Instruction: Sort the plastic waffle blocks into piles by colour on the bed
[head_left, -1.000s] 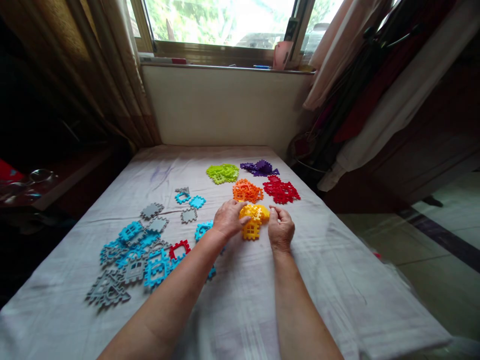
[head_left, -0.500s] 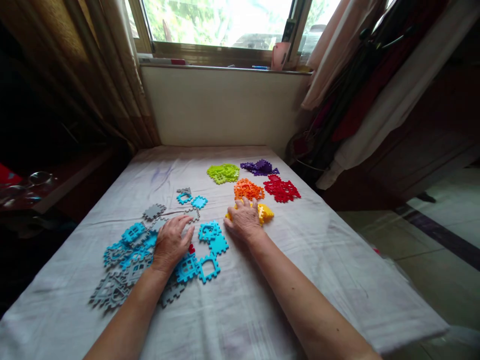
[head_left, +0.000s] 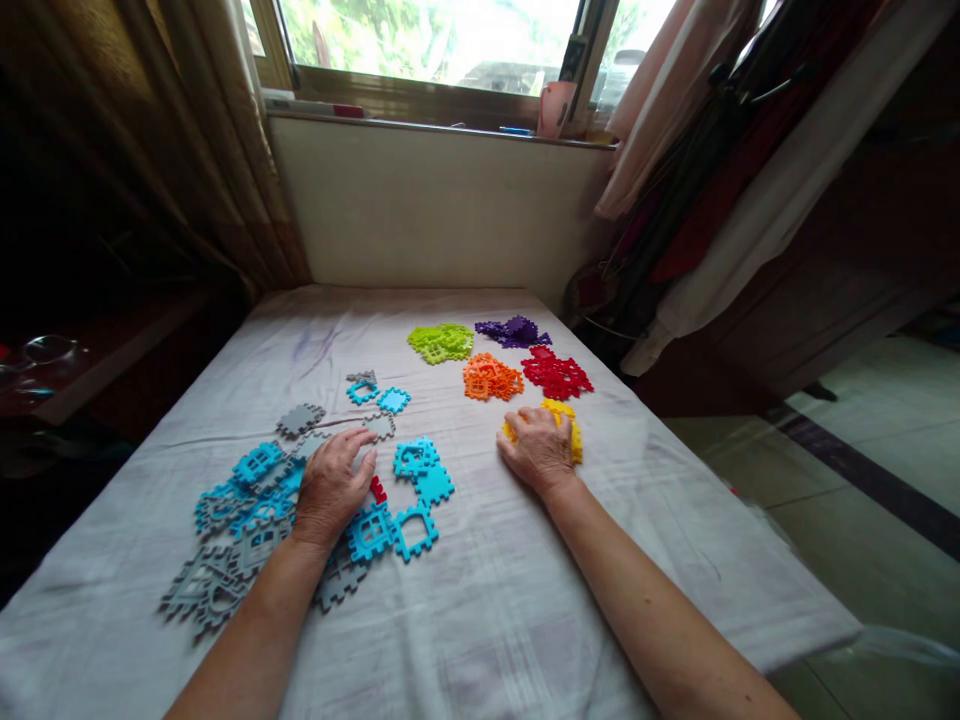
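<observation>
My right hand [head_left: 538, 446] is curled over a pile of yellow toothed interlocking tiles [head_left: 567, 423], gripping it against the cloth, and partly hides it. My left hand [head_left: 333, 482] is open, thumb apart from the fingers, above a spread of blue and grey tiles and hiding some of them. Just right of its thumb a red tile [head_left: 378, 489] shows in part. Several blue tiles [head_left: 413, 531] lie to the right of that hand. Grey tiles [head_left: 210, 588] overlap at the lower left, by my left forearm.
Beyond my hands lie piles of orange tiles [head_left: 491, 378], red tiles [head_left: 556, 373], lime-green tiles [head_left: 441, 342] and purple tiles [head_left: 514, 331]. A pale cloth [head_left: 480, 640] covers the table. A pink cup [head_left: 555, 108] stands on the windowsill; clothes hang at the right.
My right hand has moved right, and the yellow tiles have slid with it, now below the red pile. My left hand stays nearly in place; more of the red tile beside it shows.
</observation>
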